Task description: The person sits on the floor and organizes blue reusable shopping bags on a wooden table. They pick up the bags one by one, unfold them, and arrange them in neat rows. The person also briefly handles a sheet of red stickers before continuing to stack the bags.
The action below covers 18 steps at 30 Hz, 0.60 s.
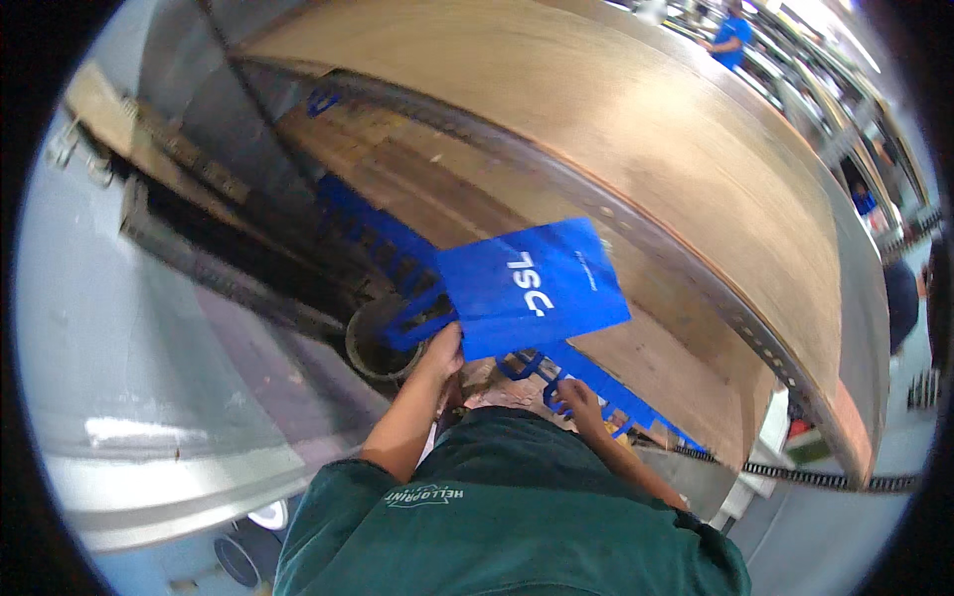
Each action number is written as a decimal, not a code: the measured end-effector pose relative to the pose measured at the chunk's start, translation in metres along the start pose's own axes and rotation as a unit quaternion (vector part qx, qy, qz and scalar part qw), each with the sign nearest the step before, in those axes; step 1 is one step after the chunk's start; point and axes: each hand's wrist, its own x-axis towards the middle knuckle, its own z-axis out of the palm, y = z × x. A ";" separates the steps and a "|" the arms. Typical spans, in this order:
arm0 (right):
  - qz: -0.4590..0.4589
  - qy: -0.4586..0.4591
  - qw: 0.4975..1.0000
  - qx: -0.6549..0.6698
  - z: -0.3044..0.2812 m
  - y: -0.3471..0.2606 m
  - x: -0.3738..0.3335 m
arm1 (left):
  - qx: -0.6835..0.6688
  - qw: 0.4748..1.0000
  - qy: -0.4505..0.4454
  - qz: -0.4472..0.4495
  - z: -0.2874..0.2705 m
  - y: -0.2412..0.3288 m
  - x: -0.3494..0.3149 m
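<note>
My left hand (446, 350) is closed on the lower left edge of a flat blue bag (537, 286) with white print, which is held tilted above a wooden shelf. Blue handle loops (415, 320) stick out beside that hand. A row of overlapping blue bags (621, 393) lies along the shelf's near edge, handles toward me. At this row my right hand (579, 399) has its fingers curled round a blue handle. Further left, more blue bags (373, 221) lie in a similar row.
Above the wooden shelf (686, 343) curves a large wooden tabletop (556, 99) with a metal edge. A round dark pipe-like opening (383, 343) is near my left hand. A dark metal beam (238, 273) runs at left. A person in blue (730, 42) stands far off.
</note>
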 end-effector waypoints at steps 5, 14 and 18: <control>0.175 0.037 0.926 0.332 0.047 -0.049 0.052 | -0.068 0.997 -0.012 -0.032 -0.031 0.036 -0.010; 0.131 0.140 0.948 0.255 0.150 -0.104 0.157 | 0.124 0.983 0.009 0.132 -0.068 0.140 0.051; 0.004 0.251 0.952 0.173 0.169 -0.107 0.251 | 0.187 0.972 -0.002 0.140 -0.091 0.198 0.106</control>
